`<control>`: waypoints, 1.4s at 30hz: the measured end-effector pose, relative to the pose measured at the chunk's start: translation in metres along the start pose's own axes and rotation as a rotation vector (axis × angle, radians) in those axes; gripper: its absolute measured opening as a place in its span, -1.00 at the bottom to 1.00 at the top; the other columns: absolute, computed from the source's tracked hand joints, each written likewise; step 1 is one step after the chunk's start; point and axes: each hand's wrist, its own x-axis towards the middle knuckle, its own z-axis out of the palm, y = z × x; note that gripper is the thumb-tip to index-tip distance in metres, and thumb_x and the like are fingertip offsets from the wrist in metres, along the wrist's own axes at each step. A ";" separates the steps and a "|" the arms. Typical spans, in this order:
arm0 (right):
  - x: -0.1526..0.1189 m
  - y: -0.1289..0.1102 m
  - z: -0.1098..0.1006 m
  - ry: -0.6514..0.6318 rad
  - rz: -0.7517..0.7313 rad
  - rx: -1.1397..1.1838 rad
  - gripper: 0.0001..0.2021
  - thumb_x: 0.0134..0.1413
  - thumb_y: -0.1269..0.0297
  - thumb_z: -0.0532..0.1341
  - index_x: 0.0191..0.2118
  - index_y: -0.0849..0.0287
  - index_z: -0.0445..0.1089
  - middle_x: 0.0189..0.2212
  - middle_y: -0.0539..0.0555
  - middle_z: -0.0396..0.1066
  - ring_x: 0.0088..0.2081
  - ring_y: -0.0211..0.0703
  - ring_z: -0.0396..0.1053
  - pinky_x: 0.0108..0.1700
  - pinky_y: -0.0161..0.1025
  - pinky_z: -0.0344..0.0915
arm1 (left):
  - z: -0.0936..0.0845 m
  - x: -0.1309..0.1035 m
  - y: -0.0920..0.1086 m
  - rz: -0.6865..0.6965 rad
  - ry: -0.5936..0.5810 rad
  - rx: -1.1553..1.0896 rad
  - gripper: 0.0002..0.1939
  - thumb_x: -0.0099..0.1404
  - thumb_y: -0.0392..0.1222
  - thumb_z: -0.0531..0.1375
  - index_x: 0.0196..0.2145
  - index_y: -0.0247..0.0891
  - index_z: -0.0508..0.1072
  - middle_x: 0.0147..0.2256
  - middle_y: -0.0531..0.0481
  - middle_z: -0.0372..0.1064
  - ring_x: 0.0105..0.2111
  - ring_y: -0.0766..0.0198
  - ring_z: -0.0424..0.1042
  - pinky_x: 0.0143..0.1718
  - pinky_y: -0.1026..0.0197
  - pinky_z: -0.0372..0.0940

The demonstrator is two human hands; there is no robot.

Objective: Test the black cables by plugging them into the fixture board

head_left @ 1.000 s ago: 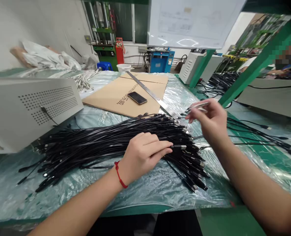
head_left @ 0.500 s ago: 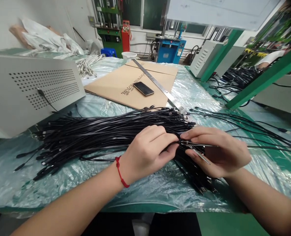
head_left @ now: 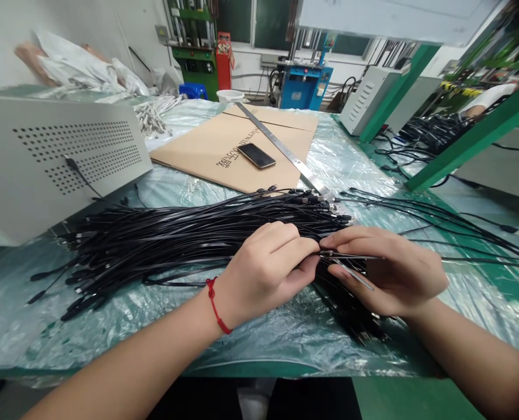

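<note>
My left hand, with a red cord bracelet at the wrist, is closed in a pinch on the end of a black cable, mostly hidden by the fingers. Against those fingertips is the jaw end of small metal snips, whose two slim handles spread apart inside my right hand. The right fingers are curled around the snips. Below and behind both hands lies a thick bundle of black cables with plugs at both ends. More black cables hang together under the right hand toward the table's front.
A phone and a steel ruler lie on flat cardboard. To the left stands a perforated grey metal box. Loose cables and a green post are on the right. Another person's arm shows at far right.
The hands keep almost the same place and grip. The snips' handles look slightly closer together. The view has shifted a little.
</note>
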 end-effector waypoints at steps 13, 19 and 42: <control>0.004 -0.001 -0.003 -0.061 -0.004 0.042 -0.73 0.12 0.52 0.34 -0.10 0.06 0.46 -0.30 0.07 0.55 -0.30 -0.06 0.55 -0.30 -0.17 0.56 | 0.001 -0.002 0.000 0.029 -0.006 0.021 -0.95 0.36 -0.35 0.18 -0.23 -0.27 0.43 -0.40 -0.01 0.40 -0.39 0.26 0.32 -0.33 0.18 0.32; -0.003 0.003 -0.003 0.024 -0.014 -0.004 -0.67 0.05 0.48 0.39 -0.07 0.05 0.45 -0.26 0.09 0.55 -0.25 0.01 0.56 -0.29 -0.12 0.57 | -0.003 0.000 0.003 0.022 0.029 0.011 -0.93 0.34 -0.35 0.22 -0.21 -0.27 0.44 -0.39 0.00 0.41 -0.39 0.28 0.32 -0.33 0.21 0.33; -0.003 0.002 0.000 -0.017 0.000 0.001 -0.77 0.16 0.46 0.35 -0.09 0.09 0.42 -0.28 0.08 0.53 -0.26 -0.07 0.55 -0.24 -0.20 0.55 | 0.001 -0.003 0.001 0.021 0.003 0.015 -0.97 0.37 -0.34 0.20 -0.23 -0.28 0.44 -0.41 0.01 0.38 -0.40 0.27 0.30 -0.34 0.20 0.30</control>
